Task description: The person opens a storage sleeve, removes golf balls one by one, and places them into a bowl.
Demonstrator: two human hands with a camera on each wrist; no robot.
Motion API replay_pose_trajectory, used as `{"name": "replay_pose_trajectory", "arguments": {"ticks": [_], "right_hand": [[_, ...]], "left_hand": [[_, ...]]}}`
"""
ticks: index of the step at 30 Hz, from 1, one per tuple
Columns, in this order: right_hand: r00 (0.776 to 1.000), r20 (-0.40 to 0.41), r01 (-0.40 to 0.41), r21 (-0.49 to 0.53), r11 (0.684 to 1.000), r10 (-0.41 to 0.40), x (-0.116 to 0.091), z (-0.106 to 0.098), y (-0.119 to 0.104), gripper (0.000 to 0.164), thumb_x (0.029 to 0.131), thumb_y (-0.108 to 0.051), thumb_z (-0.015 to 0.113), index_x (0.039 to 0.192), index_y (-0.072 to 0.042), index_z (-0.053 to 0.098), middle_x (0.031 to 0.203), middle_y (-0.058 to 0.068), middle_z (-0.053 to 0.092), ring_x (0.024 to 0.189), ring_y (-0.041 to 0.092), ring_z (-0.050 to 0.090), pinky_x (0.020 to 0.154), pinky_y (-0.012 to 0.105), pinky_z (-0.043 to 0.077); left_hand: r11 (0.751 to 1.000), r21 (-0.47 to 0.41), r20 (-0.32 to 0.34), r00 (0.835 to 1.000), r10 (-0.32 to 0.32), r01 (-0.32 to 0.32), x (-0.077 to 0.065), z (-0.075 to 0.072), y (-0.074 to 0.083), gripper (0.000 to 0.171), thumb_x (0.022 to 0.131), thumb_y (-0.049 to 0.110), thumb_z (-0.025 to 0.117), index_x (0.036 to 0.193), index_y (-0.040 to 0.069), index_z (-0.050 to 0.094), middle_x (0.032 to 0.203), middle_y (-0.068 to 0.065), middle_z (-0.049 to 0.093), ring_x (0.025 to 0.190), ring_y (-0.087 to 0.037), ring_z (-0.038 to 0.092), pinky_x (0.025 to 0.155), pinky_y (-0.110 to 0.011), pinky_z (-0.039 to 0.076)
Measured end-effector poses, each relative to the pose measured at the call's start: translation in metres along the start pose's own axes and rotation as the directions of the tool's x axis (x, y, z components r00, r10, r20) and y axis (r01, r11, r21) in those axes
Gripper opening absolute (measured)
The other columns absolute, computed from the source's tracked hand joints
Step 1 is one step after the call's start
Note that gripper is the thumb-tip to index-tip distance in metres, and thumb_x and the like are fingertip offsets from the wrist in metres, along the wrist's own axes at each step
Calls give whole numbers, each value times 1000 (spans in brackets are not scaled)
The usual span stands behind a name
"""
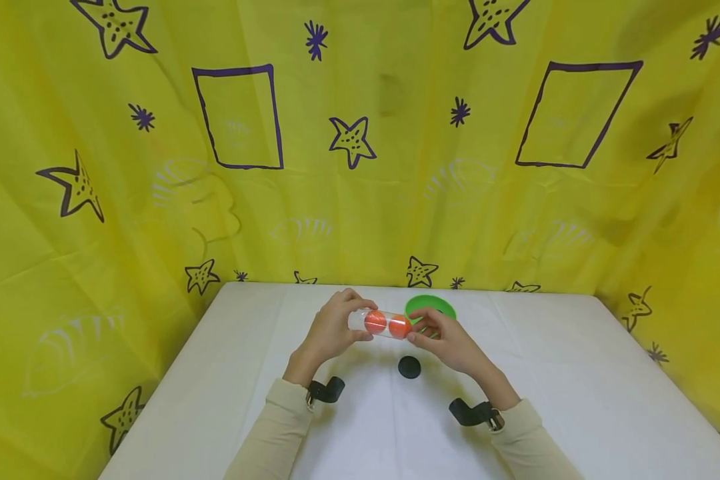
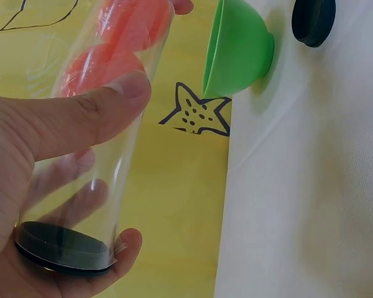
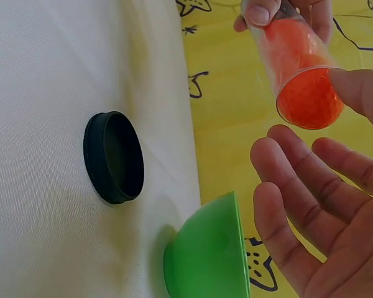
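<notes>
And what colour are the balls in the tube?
Orange-red; the balls show best in the right wrist view.

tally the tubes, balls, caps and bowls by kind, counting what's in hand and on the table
Clear tube: 1
Orange balls: 2 visible, both inside the tube
Black caps: 2, one on the table, one at the tube's end
Green bowl: 1
Total: 6

Smooth, glossy plastic tube [image 2: 114,160]
</notes>
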State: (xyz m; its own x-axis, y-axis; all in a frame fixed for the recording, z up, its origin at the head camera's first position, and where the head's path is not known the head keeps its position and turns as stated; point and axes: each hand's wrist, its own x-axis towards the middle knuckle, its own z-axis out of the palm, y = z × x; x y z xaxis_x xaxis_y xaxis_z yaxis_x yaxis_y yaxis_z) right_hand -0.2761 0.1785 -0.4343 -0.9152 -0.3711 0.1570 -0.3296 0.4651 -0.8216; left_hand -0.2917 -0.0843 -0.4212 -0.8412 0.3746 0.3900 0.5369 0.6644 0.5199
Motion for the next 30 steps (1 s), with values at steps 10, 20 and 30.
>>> {"name": "replay_pose_trajectory", "arguments": {"ticks": [10,20,30], "right_hand": [[1000,3,9,8,1000,-9,0,-1,2,40,96,-25,73,128,-5,61,107,9,72,94,21,65,79,26,56],[1000,-3,-1,-9,1000,1,1,2,2,41,95,-27,74,127,-5,62,105,9,71,91,20,63,77,26,55],[999,-4,-33,-10,999,33,0,2,1,43,94,-29,75,127,-5,62,106,8,70,92,20,63,77,28,56]], "left_hand": [[1000,13,-4,1000,14,-14,0,0,-1,46,74,18,93,116,20,75,111,0,64,109,-21,57,87,-39,52],[1000,16,16,1000,-3,2,0,-1,2,46,75,21,92,118,20,75,113,0,63,109,-21,55,89,-40,52],[1000,7,11,1000,2,-2,-1,-1,4,46,75,17,92,117,19,75,114,-1,64,109,-22,55,90,-42,53]]}}
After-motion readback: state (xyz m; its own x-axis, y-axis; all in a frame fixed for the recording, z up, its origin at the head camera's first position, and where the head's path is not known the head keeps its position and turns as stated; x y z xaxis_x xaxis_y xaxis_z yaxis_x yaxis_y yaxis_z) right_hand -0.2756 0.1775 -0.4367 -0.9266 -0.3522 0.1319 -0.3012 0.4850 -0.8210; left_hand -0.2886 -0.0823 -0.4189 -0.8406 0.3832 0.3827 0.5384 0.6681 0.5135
